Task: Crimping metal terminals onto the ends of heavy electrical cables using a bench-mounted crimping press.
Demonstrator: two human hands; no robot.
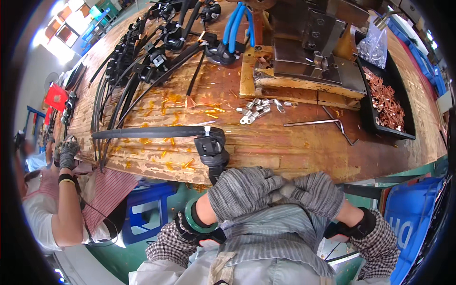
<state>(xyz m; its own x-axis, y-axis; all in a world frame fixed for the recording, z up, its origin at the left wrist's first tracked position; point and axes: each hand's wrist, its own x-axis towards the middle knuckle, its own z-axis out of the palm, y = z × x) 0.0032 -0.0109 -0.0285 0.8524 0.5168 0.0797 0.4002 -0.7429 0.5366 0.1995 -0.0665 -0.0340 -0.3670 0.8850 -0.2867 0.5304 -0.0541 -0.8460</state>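
Note:
My left hand [241, 191], in a grey knitted glove, is closed at the table's front edge. My right hand [319, 194], gloved alike, is closed too, and the fingertips of both meet in front of my apron. Whatever they pinch, if anything, is hidden by the gloves. Just beyond my left hand lies a black cable assembly with a boxy black plastic connector [211, 148]. Its flat sleeved cable [147, 132] stretches leftward across the wood, and its lower end passes behind my left glove. Several silver cable lugs [256, 110] are heaped farther off.
A metal press [308, 61] stands at the back with blue-handled pliers [236, 28] beside it. Right of it sits a black tray [409, 124] of copper terminals [384, 97]. Hex keys [323, 122], a pile of black cables [128, 66] and yellow scraps lie about. A co-worker [66, 204] sits at left.

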